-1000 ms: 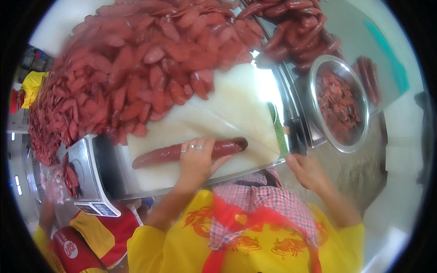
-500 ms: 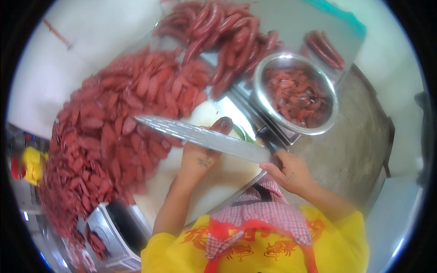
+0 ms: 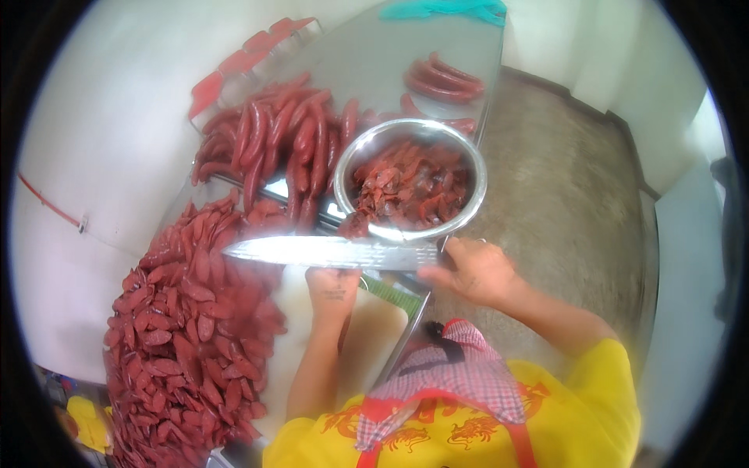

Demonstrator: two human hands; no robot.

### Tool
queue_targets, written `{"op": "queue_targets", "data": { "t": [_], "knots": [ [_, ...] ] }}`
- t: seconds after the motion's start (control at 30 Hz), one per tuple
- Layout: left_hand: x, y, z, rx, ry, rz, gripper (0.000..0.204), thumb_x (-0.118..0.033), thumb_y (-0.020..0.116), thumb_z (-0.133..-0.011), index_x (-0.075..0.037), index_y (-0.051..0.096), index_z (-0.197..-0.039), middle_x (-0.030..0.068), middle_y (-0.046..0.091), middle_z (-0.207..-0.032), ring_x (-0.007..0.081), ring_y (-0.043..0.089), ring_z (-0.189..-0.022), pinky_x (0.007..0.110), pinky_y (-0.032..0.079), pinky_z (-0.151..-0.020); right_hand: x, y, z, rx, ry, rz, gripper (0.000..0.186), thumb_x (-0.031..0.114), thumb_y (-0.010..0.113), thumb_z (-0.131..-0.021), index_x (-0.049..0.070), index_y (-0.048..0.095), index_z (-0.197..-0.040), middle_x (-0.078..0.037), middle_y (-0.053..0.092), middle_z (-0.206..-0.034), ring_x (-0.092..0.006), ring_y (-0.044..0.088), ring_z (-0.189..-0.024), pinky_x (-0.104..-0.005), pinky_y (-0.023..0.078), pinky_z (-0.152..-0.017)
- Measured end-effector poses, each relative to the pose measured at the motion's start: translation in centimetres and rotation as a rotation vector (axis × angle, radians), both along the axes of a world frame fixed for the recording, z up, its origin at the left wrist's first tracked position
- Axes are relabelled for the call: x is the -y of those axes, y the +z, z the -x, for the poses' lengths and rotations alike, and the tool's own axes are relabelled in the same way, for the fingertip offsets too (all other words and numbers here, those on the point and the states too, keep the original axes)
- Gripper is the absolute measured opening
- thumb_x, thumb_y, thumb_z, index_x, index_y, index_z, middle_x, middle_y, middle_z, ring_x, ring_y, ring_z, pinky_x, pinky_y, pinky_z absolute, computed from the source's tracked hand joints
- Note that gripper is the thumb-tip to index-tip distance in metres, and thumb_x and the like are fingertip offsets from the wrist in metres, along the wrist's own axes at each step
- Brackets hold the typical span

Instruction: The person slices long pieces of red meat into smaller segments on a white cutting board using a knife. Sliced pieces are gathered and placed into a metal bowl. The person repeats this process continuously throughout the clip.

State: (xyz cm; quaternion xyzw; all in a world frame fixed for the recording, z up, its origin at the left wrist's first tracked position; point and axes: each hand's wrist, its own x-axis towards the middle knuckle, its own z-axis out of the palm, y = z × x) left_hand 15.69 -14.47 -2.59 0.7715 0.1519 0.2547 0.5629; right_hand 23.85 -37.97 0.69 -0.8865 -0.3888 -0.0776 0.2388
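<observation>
My right hand [image 3: 474, 269] is closed round the handle of a long, broad knife [image 3: 328, 252], its blade pointing left and roughly level. Behind the blade, my left hand [image 3: 332, 285] grips a dark red sausage [image 3: 354, 226]; its end shows above the blade by the near left rim of a steel bowl [image 3: 480, 175]. The blade hides most of the left fingers. Thin red-brown scraps [image 3: 417, 183], looking like casing peelings, fill much of the bowl. Under my left forearm lies a white cutting board [image 3: 295, 343].
A big heap of slant-cut sausage slices [image 3: 187, 320] spreads along the left. Whole sausages [image 3: 273, 140] are piled beyond it, and a few more [image 3: 445, 80] lie on the steel table [image 3: 374, 54]. Red chairs [image 3: 242, 61] line the far wall.
Both hands, with knife and sausage, have moved from above the board toward the bowl. The blade has turned from slanting to nearly level. The whole view has swung round as well.
</observation>
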Motion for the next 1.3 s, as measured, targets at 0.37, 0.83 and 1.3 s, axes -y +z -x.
{"op": "queue_targets", "data": {
  "t": [0.37,0.83,1.3],
  "knots": [
    [0.1,3.1,-2.5,-0.081,-0.005,-0.158,0.033,-0.019,0.077,-0.08,0.001,0.065,-0.104,0.007,0.07,-0.091,0.013,0.064,-0.082,0.028,0.049,-0.078,4.5,2.9,-2.4,-0.602,-0.14,0.11,0.069,0.063,0.042,-0.093,-0.002,0.064,-0.093,-0.027,0.065,-0.082,-0.0444,0.063,-0.082,-0.0474,0.05,-0.075],
    [2.4,1.4,-5.0,-0.199,0.146,-0.835,0.041,-0.027,0.074,-0.078,-0.001,0.063,-0.108,0.0241,0.065,-0.082,0.0425,0.063,-0.074,0.048,0.049,-0.065,1.9,3.5,-2.3,-0.349,-0.092,0.132,0.067,0.06,0.043,-0.094,-0.005,0.062,-0.089,-0.025,0.065,-0.074,-0.0436,0.065,-0.073,-0.0503,0.052,-0.07],
    [3.3,1.6,-6.3,-0.157,0.168,-0.703,0.04,-0.026,0.069,-0.083,0.002,0.061,-0.111,0.024,0.066,-0.09,0.0415,0.064,-0.084,0.045,0.05,-0.073,1.4,3.4,-4.6,-0.775,-0.093,0.023,0.081,0.062,0.029,-0.097,-0.01,0.064,-0.085,-0.029,0.064,-0.077,-0.0449,0.064,-0.084,-0.0475,0.049,-0.079]
  ]
}}
